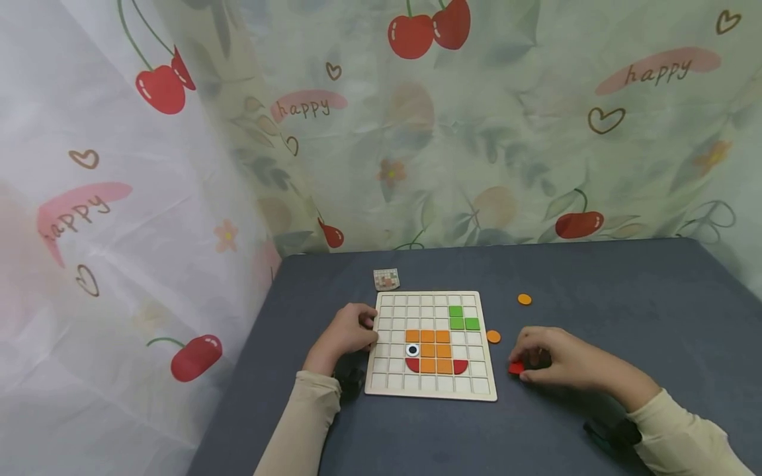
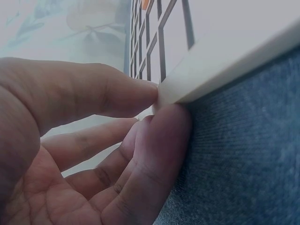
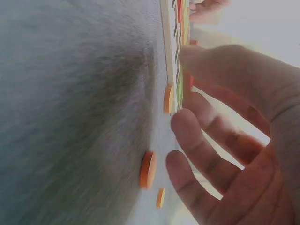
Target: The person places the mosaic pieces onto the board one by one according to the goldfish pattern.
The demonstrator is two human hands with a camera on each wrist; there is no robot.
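Observation:
A pale wooden grid board lies on the dark table. My left hand is at its left edge; in the left wrist view, thumb and a fingertip pinch the board's rim. Orange squares form a block on the grid, with a round eye piece at their left and red quarter-round pieces low on both sides. Green squares sit at the upper right. Right of the board, my right hand pinches a red piece between thumb and fingers, its shape partly hidden.
One orange disc lies close to the board's right edge, another orange disc farther back. A small printed card lies behind the board's far left corner. Printed curtains hang behind and left of the table.

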